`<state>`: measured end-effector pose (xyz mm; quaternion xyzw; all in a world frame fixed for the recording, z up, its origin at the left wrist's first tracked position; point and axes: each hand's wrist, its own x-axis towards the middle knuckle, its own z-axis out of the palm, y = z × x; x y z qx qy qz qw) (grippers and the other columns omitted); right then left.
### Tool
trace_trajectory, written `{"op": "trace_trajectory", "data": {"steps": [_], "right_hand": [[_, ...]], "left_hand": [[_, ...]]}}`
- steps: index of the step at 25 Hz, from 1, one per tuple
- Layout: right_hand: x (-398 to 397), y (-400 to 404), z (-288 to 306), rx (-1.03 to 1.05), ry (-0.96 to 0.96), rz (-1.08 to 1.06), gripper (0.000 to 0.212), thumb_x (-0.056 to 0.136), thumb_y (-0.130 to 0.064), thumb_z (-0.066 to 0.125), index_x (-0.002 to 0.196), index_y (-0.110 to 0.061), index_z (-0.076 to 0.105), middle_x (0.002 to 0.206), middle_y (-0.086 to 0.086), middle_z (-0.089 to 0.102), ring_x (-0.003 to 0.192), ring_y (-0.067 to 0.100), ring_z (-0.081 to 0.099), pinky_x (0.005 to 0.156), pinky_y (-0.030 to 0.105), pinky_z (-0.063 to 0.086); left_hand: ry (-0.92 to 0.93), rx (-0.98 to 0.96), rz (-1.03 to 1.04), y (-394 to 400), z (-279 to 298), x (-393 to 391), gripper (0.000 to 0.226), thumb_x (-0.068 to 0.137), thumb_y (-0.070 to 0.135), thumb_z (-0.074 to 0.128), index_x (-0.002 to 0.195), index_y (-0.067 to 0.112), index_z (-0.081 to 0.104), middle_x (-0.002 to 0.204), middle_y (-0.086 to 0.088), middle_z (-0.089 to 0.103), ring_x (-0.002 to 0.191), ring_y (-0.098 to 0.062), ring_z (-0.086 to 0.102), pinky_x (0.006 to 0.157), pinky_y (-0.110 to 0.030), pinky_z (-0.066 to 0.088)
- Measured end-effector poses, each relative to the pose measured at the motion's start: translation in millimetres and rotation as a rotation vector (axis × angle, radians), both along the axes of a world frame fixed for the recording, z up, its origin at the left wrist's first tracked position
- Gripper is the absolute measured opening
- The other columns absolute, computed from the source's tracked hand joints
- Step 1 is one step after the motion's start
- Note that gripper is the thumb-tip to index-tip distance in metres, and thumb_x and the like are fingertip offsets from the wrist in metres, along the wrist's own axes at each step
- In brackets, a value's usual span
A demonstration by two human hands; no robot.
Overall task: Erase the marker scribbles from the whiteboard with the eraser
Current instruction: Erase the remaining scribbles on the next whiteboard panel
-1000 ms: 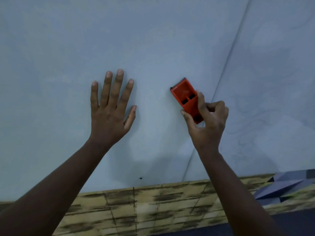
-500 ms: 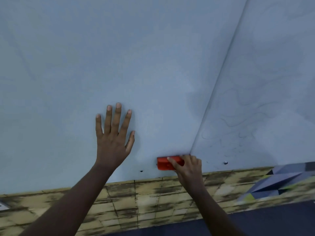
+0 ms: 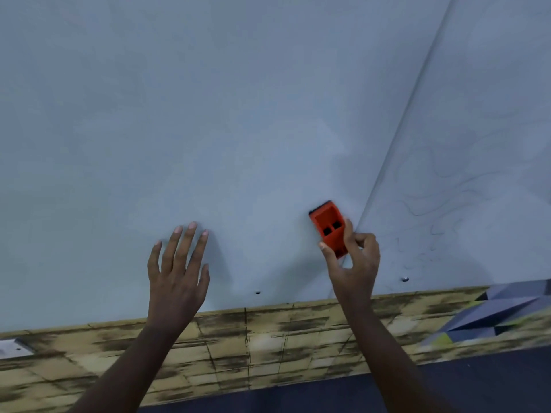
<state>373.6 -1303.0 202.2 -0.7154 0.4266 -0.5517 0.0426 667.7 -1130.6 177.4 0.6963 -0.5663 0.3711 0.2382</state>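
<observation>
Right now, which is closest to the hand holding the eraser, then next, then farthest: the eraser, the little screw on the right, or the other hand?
From the right hand:
1. Orange eraser, gripped in it.
2. Right screw, lower right on the whiteboard.
3. Left hand, flat on the board, far left.

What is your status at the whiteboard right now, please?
Left hand flat on whiteboard. Right hand pinching orange eraser by panel seam. Faint scribbles remain right of seam. Nothing blocking.
</observation>
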Motion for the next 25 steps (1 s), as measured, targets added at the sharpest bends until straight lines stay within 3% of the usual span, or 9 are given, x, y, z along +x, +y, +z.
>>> {"op": "trace_trajectory", "data": {"steps": [4,8,11,14,16,18,20,22,25], "right_hand": [[45.1,15.1,34.0,-0.096,-0.096,0.022,0.063,0.092,-0.045,0.075,0.146,-0.019,0.057,0.102,0.007,0.048,0.093,0.022,0.047,0.079,0.045,0.052],[68.9,29.4,11.7,-0.202,0.183,0.02,0.06,0.086,-0.038,0.083,0.141,-0.026,0.063,0.102,0.011,0.052,0.089,0.027,0.049,0.076,0.042,0.044],[66.4,30.7,-12.8,-0.262,0.386,0.008,0.055,0.089,-0.04,0.078,0.141,-0.033,0.063,0.101,0.012,0.056,0.086,0.03,0.051,0.073,0.042,0.041],[54.7,30.5,-37.8,-0.288,0.507,-0.014,0.048,0.094,-0.044,0.069,0.141,-0.036,0.062,0.104,0.011,0.059,0.089,0.03,0.055,0.075,0.042,0.041],[38.0,30.4,-60.9,-0.22,0.518,-0.008,0.054,0.088,-0.041,0.077,0.14,-0.033,0.063,0.106,0.01,0.061,0.091,0.029,0.058,0.077,0.042,0.044],[15.7,33.2,-78.9,0.034,0.291,-0.021,0.066,0.077,-0.035,0.09,0.137,-0.023,0.066,0.105,0.005,0.067,0.09,0.023,0.064,0.077,0.039,0.052],[-2.1,36.8,-86.8,0.462,-0.242,-0.059,0.075,0.071,-0.042,0.093,0.137,-0.019,0.066,0.102,-0.002,0.075,0.085,0.014,0.072,0.08,0.043,0.062],[-13.3,35.5,-90.9,0.724,-0.706,-0.04,0.092,0.063,-0.053,0.092,0.139,-0.011,0.064,0.1,0.002,0.079,0.088,0.017,0.077,0.084,0.048,0.064],[-13.0,36.5,-97.1,0.892,-0.919,-0.004,0.09,0.066,-0.038,0.094,0.139,0.003,0.06,0.109,0.016,0.077,0.095,0.028,0.077,0.075,0.041,0.066]], "left_hand": [[0.046,-0.041,0.04,12.8,-0.3,14.1,0.059,0.103,0.02,0.057,0.16,0.009,0.045,0.167,-0.017,0.038,0.154,-0.036,0.037,0.12,-0.06,0.033],[0.092,-0.026,0.057,21.4,-3.4,20.8,0.059,0.101,0.02,0.058,0.158,0.008,0.047,0.164,-0.019,0.04,0.152,-0.037,0.036,0.117,-0.058,0.033],[0.125,-0.008,0.055,25.4,-9.0,20.0,0.058,0.099,0.018,0.059,0.156,0.008,0.05,0.157,-0.02,0.045,0.144,-0.039,0.042,0.108,-0.058,0.039],[0.165,0.039,0.041,28.6,-11.0,20.4,0.056,0.098,0.018,0.057,0.153,0.011,0.054,0.147,-0.019,0.051,0.135,-0.042,0.052,0.101,-0.056,0.041],[0.178,0.068,0.035,33.7,-10.7,26.1,0.053,0.097,0.019,0.056,0.15,0.012,0.058,0.143,-0.018,0.054,0.132,-0.042,0.054,0.101,-0.055,0.041],[0.215,0.083,0.034,41.0,-12.3,33.6,0.05,0.097,0.019,0.055,0.146,0.012,0.061,0.141,-0.016,0.055,0.13,-0.04,0.054,0.099,-0.054,0.041],[0.273,0.102,0.037,48.6,-19.1,39.1,0.048,0.097,0.021,0.053,0.143,0.013,0.063,0.138,-0.013,0.057,0.126,-0.038,0.056,0.097,-0.053,0.043],[0.318,0.139,0.031,55.1,-29.5,40.4,0.047,0.097,0.023,0.049,0.14,0.014,0.064,0.135,-0.01,0.058,0.121,-0.036,0.058,0.094,-0.053,0.045],[0.354,0.169,0.018,60.6,-42.2,39.5,0.045,0.097,0.025,0.047,0.136,0.015,0.067,0.132,-0.008,0.061,0.116,-0.034,0.06,0.091,-0.052,0.046]]}}
